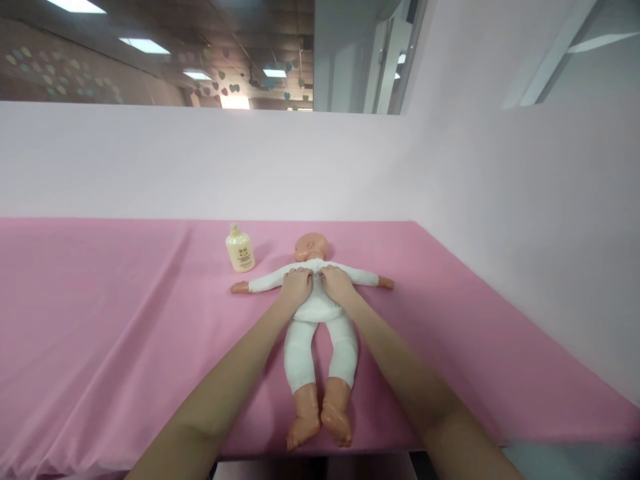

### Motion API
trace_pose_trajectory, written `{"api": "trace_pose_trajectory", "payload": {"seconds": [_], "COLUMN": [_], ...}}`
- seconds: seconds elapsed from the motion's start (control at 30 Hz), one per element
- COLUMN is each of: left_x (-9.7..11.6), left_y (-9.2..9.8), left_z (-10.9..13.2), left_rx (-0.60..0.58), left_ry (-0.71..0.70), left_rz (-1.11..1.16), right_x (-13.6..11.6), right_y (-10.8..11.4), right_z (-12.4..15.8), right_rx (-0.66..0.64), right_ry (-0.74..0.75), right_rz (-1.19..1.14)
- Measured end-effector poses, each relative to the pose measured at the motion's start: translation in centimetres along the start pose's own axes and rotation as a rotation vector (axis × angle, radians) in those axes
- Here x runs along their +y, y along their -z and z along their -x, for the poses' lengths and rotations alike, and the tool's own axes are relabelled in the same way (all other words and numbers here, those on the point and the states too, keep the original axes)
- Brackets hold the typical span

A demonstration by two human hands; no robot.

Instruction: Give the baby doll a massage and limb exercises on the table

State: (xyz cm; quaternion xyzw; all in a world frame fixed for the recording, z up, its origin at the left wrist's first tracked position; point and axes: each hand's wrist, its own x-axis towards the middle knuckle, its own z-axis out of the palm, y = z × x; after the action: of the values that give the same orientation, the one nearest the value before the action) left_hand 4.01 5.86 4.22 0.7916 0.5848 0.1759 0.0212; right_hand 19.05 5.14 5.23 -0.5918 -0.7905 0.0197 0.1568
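Note:
A baby doll (320,310) in a white cloth suit lies on its back on the pink-covered table, arms stretched out to both sides. Its head is turned to the left and its bare feet point toward me. On the left of its upper chest rests my left hand (297,285), fingers curled and close together. My right hand (337,283) mirrors it on the other side of the chest, also with curled fingers. The two hands are close but apart. My thumbs and the undersides of my fingers are mostly hidden.
A cream pump bottle (241,250) stands upright on the pink cover (125,320), left of the doll's head. White walls (200,160) border the table behind and on the right. Above the back wall is a window (200,53) with heart-shaped decorations.

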Motion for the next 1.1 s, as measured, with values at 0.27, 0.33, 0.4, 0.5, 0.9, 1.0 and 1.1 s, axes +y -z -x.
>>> {"api": "trace_pose_trajectory", "payload": {"seconds": [0.27,0.33,0.4,0.5,0.9,1.0,1.1], "left_x": [-0.1,-0.2,-0.3,-0.5,-0.8,-0.8,-0.6], "left_y": [0.0,0.0,0.0,-0.2,-0.7,-0.8,-0.9], "left_z": [0.1,0.0,0.0,0.0,-0.2,-0.2,0.0], "left_rx": [0.046,0.036,0.029,0.04,0.053,0.051,0.064], "left_ry": [-0.058,-0.063,-0.056,-0.035,-0.034,-0.031,-0.03], "left_rz": [-0.042,-0.026,-0.005,0.019,0.045,0.022,-0.005], "right_x": [0.3,0.5,0.5,0.7,1.4,1.3,1.1], "right_y": [-0.6,-0.6,-0.7,-0.9,-1.6,-1.4,-1.2], "right_z": [-0.1,-0.2,-0.2,-0.3,-0.6,-0.6,-0.4], "right_rx": [0.06,0.067,0.072,0.078,0.106,0.09,0.072], "right_ry": [0.056,0.064,0.06,0.026,0.048,0.058,0.065], "right_rz": [0.029,0.006,-0.005,-0.014,-0.053,-0.018,0.027]}}
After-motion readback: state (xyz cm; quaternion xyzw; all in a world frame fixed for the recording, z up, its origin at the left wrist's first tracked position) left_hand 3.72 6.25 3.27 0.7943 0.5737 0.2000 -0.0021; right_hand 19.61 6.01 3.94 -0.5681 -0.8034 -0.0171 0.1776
